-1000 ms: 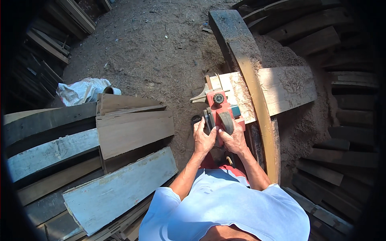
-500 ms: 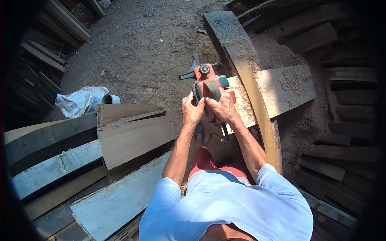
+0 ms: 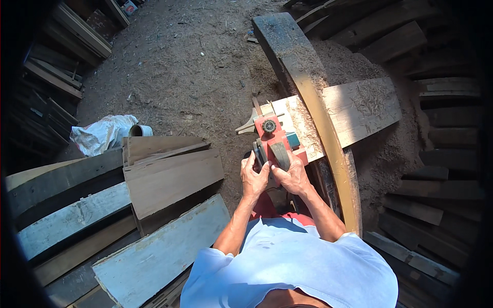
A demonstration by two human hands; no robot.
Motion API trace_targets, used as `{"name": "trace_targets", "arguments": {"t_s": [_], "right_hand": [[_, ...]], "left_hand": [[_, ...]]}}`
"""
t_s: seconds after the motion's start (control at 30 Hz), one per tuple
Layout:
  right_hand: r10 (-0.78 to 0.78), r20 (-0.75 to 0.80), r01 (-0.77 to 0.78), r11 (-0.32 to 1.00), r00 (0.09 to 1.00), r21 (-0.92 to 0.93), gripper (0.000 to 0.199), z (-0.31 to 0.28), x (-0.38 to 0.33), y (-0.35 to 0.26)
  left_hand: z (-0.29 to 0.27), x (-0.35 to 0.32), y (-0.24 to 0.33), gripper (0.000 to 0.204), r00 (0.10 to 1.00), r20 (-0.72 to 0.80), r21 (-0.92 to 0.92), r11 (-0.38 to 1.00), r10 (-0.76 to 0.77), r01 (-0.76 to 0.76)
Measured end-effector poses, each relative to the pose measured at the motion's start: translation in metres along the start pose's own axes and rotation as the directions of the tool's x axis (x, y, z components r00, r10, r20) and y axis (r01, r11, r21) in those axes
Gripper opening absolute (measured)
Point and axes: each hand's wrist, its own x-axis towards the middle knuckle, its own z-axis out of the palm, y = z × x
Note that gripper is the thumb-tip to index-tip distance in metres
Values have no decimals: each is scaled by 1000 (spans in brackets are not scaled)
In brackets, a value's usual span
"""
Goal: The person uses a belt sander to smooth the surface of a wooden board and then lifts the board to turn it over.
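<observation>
A red electric hand planer [image 3: 270, 134] with a black depth knob and a grey metal fence is held in front of my body, short of a pale board [image 3: 359, 110]. My left hand [image 3: 255, 180] grips the dark plate along its near left side. Around the rear grey handle, my right hand [image 3: 294, 179] is closed, its thumb close to my left thumb. The planer's underside and most fingertips are hidden. Wood shavings cover parts of the board, which crosses a long beam [image 3: 323, 115] that is yellowish in the sun.
Stacked planks [image 3: 174, 177] and pale blue boards [image 3: 159, 256] fill the near left. A white sack [image 3: 105, 134] lies beside a small can [image 3: 141, 130]. More dark timber [image 3: 452, 138] lines the right side. Shavings and chips litter the dirt ground [image 3: 179, 66].
Both hands have drawn the planer toward my body and slightly right. More of the board's left end now shows beyond it. My grip stays on the tool.
</observation>
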Motion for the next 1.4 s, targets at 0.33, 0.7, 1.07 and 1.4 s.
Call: {"name": "trace_targets", "arguments": {"t_s": [0.33,0.7,1.07,1.4], "right_hand": [[-235,-32,235,972,971,-24,36,14,118,-34],[-4,292,-14,998,956,59,40,40,-41,-22],[76,347,-49,995,935,-87,40,69,-84,41],[182,368,-157,983,912,-98,39,77,-64,68]], "left_hand": [[-21,130,4,64,1000,-17,-59,998,15,-16],[-83,-62,-116,53,874,-400,-372,920,-276,121],[-16,-151,-123,57,931,-107,-340,893,-348,294],[-13,-38,-48,57,965,-209,-79,981,159,-178]]}}
